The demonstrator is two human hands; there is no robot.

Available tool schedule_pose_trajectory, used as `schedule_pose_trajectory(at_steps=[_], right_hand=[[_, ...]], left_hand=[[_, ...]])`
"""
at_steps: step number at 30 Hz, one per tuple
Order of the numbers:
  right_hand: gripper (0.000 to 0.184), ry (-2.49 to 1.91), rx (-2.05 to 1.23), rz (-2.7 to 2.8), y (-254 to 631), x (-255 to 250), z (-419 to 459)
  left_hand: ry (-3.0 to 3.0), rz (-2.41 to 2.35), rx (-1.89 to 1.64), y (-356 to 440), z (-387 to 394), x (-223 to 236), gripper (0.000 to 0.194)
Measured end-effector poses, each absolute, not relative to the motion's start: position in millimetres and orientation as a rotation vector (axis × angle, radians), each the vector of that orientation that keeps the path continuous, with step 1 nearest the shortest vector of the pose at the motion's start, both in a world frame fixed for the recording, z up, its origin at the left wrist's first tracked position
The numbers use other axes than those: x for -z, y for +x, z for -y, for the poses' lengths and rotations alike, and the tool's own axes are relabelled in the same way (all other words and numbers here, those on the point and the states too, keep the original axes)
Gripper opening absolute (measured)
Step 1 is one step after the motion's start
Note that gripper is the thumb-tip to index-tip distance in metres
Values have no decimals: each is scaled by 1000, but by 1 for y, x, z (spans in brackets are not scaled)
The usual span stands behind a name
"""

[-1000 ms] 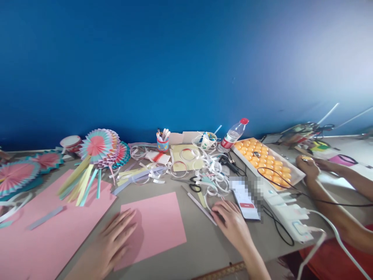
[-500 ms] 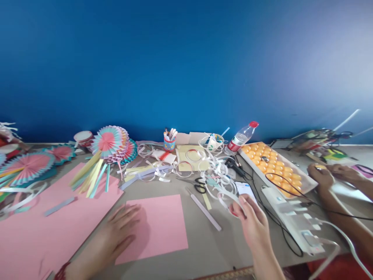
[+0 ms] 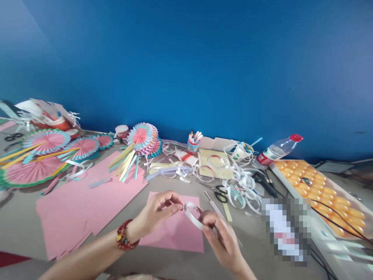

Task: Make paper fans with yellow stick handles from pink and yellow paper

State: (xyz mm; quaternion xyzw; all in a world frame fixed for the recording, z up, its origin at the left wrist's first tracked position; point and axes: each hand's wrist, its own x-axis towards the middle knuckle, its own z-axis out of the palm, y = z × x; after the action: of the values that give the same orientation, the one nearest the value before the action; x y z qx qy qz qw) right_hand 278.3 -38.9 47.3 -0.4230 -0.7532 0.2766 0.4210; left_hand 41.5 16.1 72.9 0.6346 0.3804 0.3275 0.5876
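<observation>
My right hand (image 3: 221,237) grips a thin ring-shaped roll of white tape (image 3: 192,217) with red on its inner side. The thumb and fingertips of my left hand (image 3: 163,212) are pinched together at the far left edge of the roll, seemingly on the tape's end. A beaded red bracelet (image 3: 126,235) circles my left wrist. Below both hands lies a pink paper sheet (image 3: 177,237), partly covered by them. Behind my right hand are a slim white-handled tool (image 3: 214,204) and black-handled scissors (image 3: 220,193).
Large pink sheets (image 3: 96,202) and folded paper rosettes (image 3: 142,136) lie left. Tangled white strips (image 3: 244,186), a pen cup (image 3: 192,144) and a plastic bottle (image 3: 276,151) stand towards the blue wall. A tray of orange domes (image 3: 323,186), cables and a blurred patch are right.
My left hand has lifted off the pink sheet and come to the tape roll. My right hand has brought the roll left, over the sheet. The view has swung left.
</observation>
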Motion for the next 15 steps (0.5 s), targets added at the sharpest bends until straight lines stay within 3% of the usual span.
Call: schedule_pose_trajectory(at_steps=[15], right_hand=[[10,-1032,-523,2089,265,-51,27]], left_hand=[[1382,-892,-727,35,-16,-62,29]])
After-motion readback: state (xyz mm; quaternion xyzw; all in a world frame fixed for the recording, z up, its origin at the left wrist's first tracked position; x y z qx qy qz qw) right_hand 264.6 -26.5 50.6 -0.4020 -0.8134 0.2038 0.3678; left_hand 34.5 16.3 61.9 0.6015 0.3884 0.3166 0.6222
